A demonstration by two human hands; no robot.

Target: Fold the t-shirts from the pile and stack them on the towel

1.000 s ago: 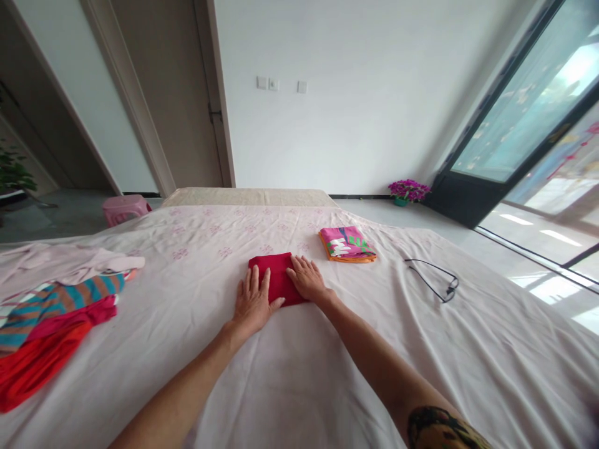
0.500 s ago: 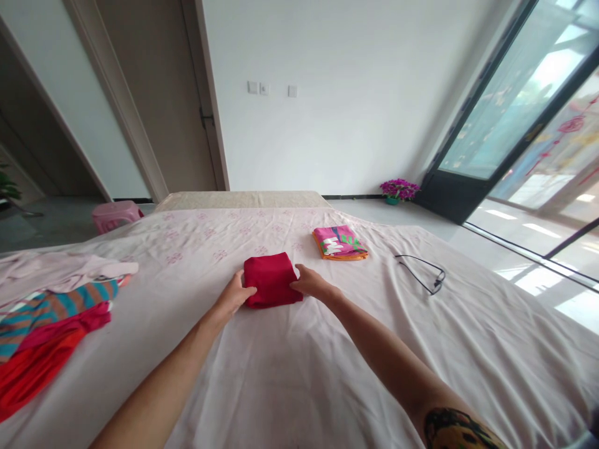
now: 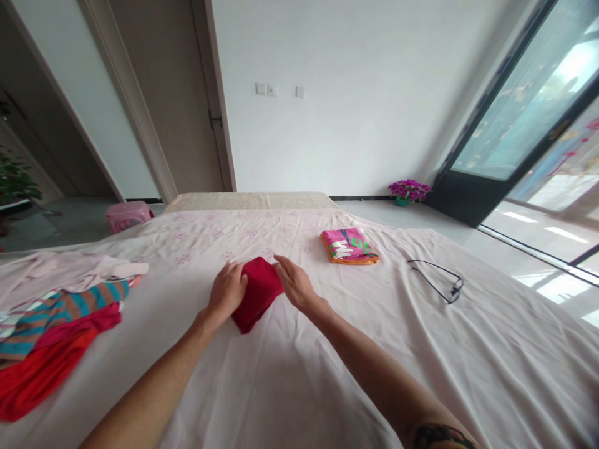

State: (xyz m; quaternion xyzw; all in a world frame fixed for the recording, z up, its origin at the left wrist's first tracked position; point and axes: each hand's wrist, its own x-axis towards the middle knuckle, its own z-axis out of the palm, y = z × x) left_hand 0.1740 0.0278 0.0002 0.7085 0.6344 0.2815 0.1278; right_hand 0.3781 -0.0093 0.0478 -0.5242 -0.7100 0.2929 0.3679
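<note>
Slanting lengthwise from far right to near left, the dark-red folded cloth (image 3: 258, 290) lay on the pale flower-printed sheet (image 3: 290, 386) between the left hand (image 3: 227, 290), gripping its left side, and the right hand (image 3: 296, 285), fingers extended at its right edge.

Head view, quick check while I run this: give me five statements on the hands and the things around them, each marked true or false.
1. The left hand touches the red cloth. True.
2. The right hand is on the glasses. False: it is at the red cloth's right edge.
3. The striped garment is at the picture's left. True.
4. The pink-and-orange bundle is spread out flat. False: it is folded.
5. The purple flowers are in a green pot. True.
</note>
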